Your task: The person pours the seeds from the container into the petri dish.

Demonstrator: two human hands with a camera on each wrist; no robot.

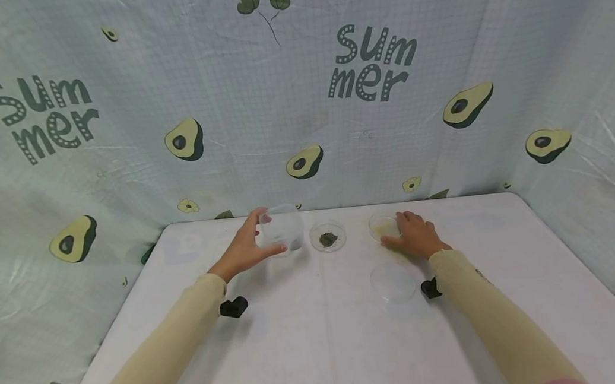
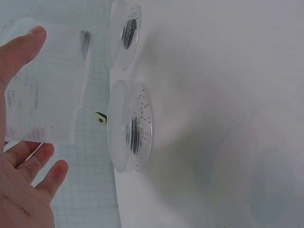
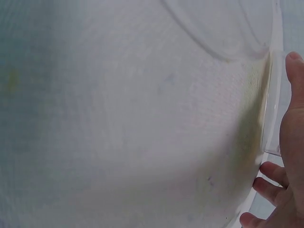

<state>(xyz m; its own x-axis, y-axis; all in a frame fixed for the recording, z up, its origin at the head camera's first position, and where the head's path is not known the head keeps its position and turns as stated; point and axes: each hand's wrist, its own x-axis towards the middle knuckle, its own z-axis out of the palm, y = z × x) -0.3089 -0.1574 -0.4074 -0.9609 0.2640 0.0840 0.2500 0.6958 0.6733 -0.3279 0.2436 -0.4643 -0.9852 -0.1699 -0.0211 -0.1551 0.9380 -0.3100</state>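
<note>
In the head view my left hand (image 1: 249, 243) grips a clear, straight-sided plastic container (image 2: 52, 90) between thumb and fingers. It looks raised above the table. A dark patch (image 2: 85, 45) shows at one corner; whether it lies inside, I cannot tell. A petri dish (image 2: 114, 128) with dark contents stands near it in the left wrist view, with a second petri dish (image 2: 118, 35) beyond. The head view plainly shows one dish with dark crumbly matter (image 1: 328, 238). My right hand (image 1: 415, 236) holds another petri dish (image 1: 384, 226) by its rim, with pale yellowish contents.
A clear round lid or empty dish (image 1: 393, 282) lies on the white table (image 1: 318, 346), nearer me than the right-hand dish. The table's far edge meets a patterned curtain (image 1: 247, 101). Black wrist mounts (image 1: 233, 307) jut out below both wrists.
</note>
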